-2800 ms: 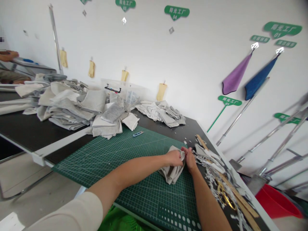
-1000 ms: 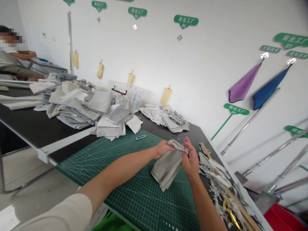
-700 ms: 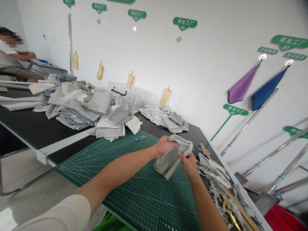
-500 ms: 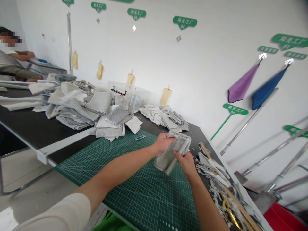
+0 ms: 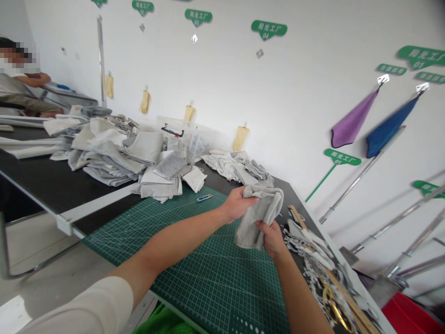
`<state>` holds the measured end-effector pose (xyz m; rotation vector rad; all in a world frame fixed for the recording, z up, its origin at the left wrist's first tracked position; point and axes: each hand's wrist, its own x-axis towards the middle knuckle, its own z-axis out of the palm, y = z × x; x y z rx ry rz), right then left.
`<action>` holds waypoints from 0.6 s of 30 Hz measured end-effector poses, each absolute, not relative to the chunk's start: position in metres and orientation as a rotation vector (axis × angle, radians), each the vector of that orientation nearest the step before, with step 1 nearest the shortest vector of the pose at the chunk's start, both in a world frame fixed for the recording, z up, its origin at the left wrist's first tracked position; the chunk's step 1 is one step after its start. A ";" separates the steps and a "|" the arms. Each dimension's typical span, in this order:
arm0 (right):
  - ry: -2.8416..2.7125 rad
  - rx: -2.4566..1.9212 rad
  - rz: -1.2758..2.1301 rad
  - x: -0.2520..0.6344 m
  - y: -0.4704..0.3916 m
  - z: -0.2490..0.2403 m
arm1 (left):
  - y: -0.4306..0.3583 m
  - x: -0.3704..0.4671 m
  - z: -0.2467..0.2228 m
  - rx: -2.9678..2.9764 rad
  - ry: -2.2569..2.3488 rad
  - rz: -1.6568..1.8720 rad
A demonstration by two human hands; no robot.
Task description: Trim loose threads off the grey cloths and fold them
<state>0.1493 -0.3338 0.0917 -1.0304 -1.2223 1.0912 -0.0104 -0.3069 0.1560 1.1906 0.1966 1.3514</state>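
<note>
— Holding a grey folded cloth (image 5: 259,215) above the green cutting mat (image 5: 194,260), is that right?

— Yes. The left hand (image 5: 236,204) is clamped on the cloth's upper edge, and the right hand (image 5: 273,239) pinches its lower end from beneath. The two hands sit close together, joined by the cloth, which hangs just over the far right part of the mat and does not rest on it.

— How far along does the work look?

— Judging from how things lie, partway. A big heap of grey and white cloths (image 5: 114,153) sits beyond the mat's far left corner, and a smaller pile of cloths (image 5: 239,169) lies just past the mat's far edge. To the right of the mat there is a litter of white trimmings (image 5: 313,250) over a wooden ruler (image 5: 347,297), with yellow-handled scissors (image 5: 330,301) among them. So some cutting seems done, and plenty of cloths appear left.

— Any tool on the mat itself?

— A small blue thread snipper (image 5: 204,198) lies near the mat's far edge, apart from both hands.

— And containers?

— A clear plastic box (image 5: 181,134) stands behind the big heap, well beyond the mat; I cannot tell its contents. A red bin (image 5: 413,315) sits below, right of the mat, and its inside is hidden.

— Anyone else?

— A person (image 5: 21,88) sits far left of the mat at another table.
</note>
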 end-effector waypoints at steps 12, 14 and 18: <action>-1.227 -1.019 1.021 0.150 -0.337 0.099 | -0.304 -0.015 0.154 1.326 0.190 1.131; -1.263 -1.016 1.016 0.152 -0.336 0.099 | -0.307 -0.016 0.155 1.398 0.200 1.133; -1.358 -1.002 0.825 0.162 -0.330 0.098 | -0.317 -0.022 0.160 1.656 0.114 1.041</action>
